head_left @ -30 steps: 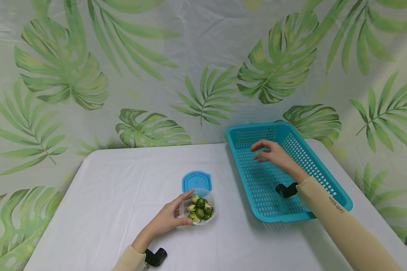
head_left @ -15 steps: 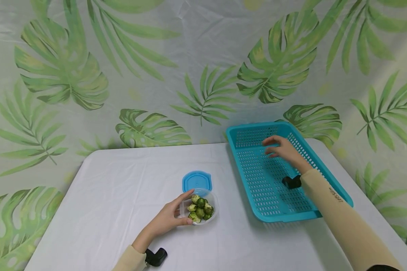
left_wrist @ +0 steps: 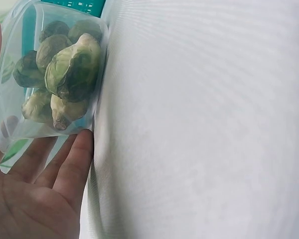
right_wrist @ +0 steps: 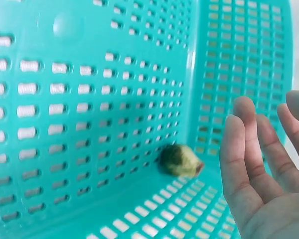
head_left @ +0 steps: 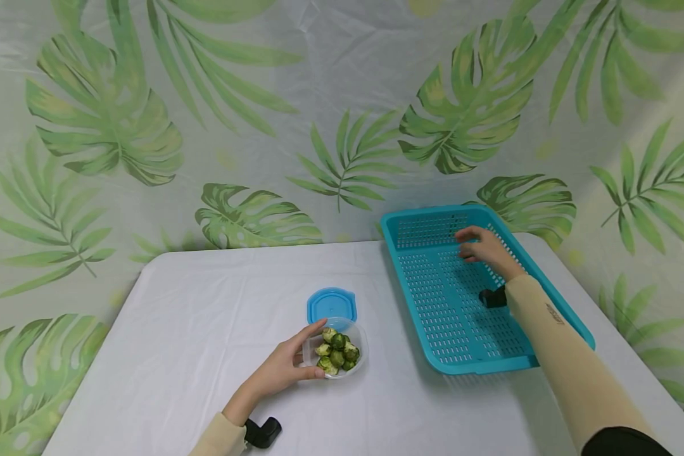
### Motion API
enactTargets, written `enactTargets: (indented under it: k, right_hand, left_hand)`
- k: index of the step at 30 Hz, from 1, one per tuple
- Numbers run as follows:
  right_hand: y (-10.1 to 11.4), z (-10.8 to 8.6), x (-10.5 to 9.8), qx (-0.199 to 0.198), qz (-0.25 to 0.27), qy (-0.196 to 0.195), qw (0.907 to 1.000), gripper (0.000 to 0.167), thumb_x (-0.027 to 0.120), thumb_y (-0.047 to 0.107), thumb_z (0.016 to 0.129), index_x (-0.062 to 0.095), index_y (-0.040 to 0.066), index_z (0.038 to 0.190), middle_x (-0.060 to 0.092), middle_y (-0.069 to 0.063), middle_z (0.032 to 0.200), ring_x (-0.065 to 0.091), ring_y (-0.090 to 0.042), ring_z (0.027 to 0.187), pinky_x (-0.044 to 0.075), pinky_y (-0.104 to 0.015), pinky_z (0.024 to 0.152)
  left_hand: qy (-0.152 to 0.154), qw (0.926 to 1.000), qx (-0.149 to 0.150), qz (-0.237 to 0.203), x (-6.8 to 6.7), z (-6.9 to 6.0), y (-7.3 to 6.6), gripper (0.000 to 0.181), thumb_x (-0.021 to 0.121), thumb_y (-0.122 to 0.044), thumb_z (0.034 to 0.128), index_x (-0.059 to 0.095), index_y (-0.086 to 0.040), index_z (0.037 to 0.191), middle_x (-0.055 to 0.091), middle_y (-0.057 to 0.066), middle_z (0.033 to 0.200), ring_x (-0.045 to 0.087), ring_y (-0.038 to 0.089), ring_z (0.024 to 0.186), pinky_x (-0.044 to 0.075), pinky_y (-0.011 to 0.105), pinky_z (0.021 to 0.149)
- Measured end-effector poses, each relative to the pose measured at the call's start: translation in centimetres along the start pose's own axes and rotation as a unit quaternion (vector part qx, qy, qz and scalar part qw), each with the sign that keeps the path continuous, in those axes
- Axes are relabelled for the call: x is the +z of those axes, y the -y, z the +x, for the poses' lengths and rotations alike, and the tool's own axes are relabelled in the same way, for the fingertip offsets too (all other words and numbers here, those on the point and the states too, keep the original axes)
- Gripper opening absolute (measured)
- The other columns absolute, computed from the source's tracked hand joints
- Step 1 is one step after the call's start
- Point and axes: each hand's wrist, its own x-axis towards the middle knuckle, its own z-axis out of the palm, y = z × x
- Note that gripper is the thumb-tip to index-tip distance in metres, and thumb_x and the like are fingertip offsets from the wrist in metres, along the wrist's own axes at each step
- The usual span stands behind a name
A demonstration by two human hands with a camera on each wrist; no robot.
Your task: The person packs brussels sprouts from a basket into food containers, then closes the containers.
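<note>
My left hand point(head_left: 282, 364) holds a clear plastic food container point(head_left: 361, 361) by its left side, thumb at the near rim and fingers round the far side. Several Brussels sprouts point(head_left: 337, 356) fill it; they show close up in the left wrist view, where my fingers point(left_wrist: 72, 167) touch the container wall. My right hand point(head_left: 484, 250) hovers inside the far right part of the turquoise basket point(head_left: 427, 345), fingers loosely bent and holding nothing. In the right wrist view a single Brussels sprout point(right_wrist: 180, 161) lies in a basket corner, apart from the fingers; in the head view it is hidden.
Just behind the container lies a blue lid point(head_left: 330, 304), partly overlapped by it. The basket's raised perforated walls stand at the right of the white-covered table point(head_left: 205, 304). A leaf-print curtain point(head_left: 251, 126) hangs right behind the table's back edge.
The right hand has moved right and slightly farther back inside the basket, fingers still loose. My left hand and the container have stayed in place.
</note>
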Motion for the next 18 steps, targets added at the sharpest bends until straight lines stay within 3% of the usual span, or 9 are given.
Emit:
enactTargets:
  k: [12,18]
  right_hand:
    - [-2.2,0.9,-0.6,0.015,-0.045,-0.015,0.9988,0.050,0.050,0.019,0.099,0.037,-0.009,0.138,0.035,-0.034,0.137,0.057,-0.040,0.102,0.051,-0.049,0.082]
    - [-2.6,1.0,-0.6,0.029,-0.073,0.013,0.9968,0.054,0.047,0.011,0.097,0.028,-0.011,0.143,0.025,-0.037,0.142,0.044,-0.048,0.117,0.047,-0.055,0.089]
  left_hand:
    - [0.000,1.0000,0.000,0.003,-0.1,-0.1,-0.2,0.083,0.074,-0.018,0.0852,0.026,-0.026,0.152,0.033,0.009,0.151,0.031,0.031,0.137,0.041,0.046,0.101]
    - [-0.005,0.9999,0.000,0.015,0.0,-0.1,-0.1,0.082,0.074,-0.019,0.0855,0.027,-0.028,0.152,0.033,0.009,0.151,0.029,0.032,0.138,0.041,0.049,0.100]
